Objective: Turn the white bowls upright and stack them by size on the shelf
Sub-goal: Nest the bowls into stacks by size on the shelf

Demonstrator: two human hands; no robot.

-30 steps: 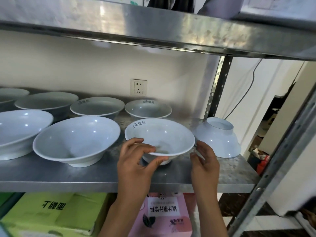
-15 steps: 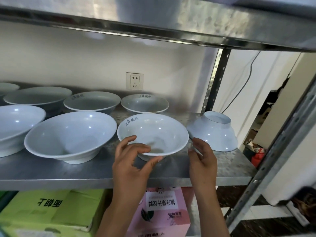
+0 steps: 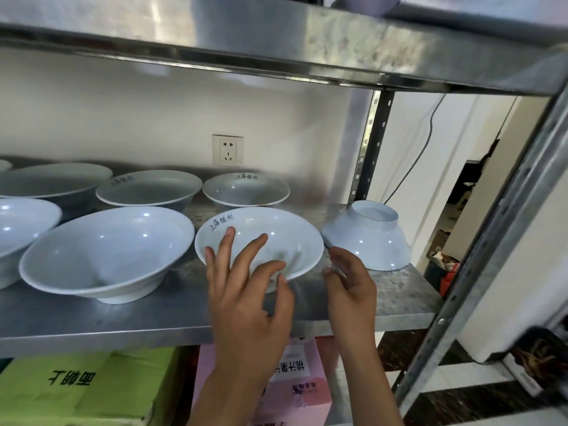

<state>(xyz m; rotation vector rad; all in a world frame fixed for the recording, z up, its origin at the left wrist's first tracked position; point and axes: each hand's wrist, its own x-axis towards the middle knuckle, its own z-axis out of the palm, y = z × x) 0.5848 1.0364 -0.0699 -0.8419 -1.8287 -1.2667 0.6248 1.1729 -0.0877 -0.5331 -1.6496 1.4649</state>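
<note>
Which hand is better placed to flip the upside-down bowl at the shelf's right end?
Probably the right hand: it hovers open beside the upside-down bowl, while the left hand is spread over the upright bowl.

White wide-rimmed ceramic bowls stand upright on a steel shelf (image 3: pixel 92 318). A front bowl with blue characters on its rim (image 3: pixel 276 238) sits toward the right of the front edge, beside a larger plain flared bowl (image 3: pixel 104 250). Near the right edge, a smaller deep white bowl (image 3: pixel 368 238) rests upside down, foot ring up. Two more lettered bowls (image 3: pixel 147 187) (image 3: pixel 246 189) line the back edge.
</note>
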